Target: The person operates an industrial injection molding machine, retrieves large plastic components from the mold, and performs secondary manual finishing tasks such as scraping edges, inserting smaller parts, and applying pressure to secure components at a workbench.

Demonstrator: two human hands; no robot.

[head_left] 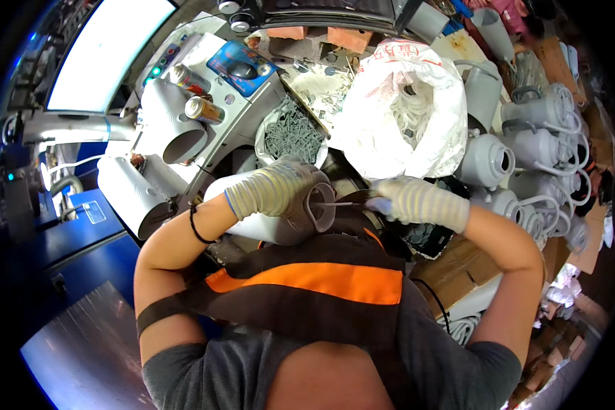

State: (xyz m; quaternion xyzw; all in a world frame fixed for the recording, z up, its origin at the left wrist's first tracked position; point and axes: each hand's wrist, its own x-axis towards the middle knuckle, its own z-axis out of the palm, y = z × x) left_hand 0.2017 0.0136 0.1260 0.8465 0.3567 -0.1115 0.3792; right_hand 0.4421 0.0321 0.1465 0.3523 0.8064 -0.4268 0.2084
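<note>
My left hand [277, 186], in a striped pale knit glove, grips a light grey plastic jug body [266, 231] lying on its side across my lap. The jug's round open neck [322, 207] faces right. From the right, my gloved right hand [420, 203] closes on a thin, rod-like tool [342, 203] whose end reaches into the neck. Motion smears the right fingers, and the exact kind of tool cannot be made out. The inside of the jug is mostly hidden.
Ahead stand a bag of small grey parts [294, 137] and a large white sack [369, 130] with pale rings. Several grey jugs with handles [529, 147] are stacked at right. Grey cylinders [133, 198], spray cans [203, 109] and a blue machine [82, 225] are at left.
</note>
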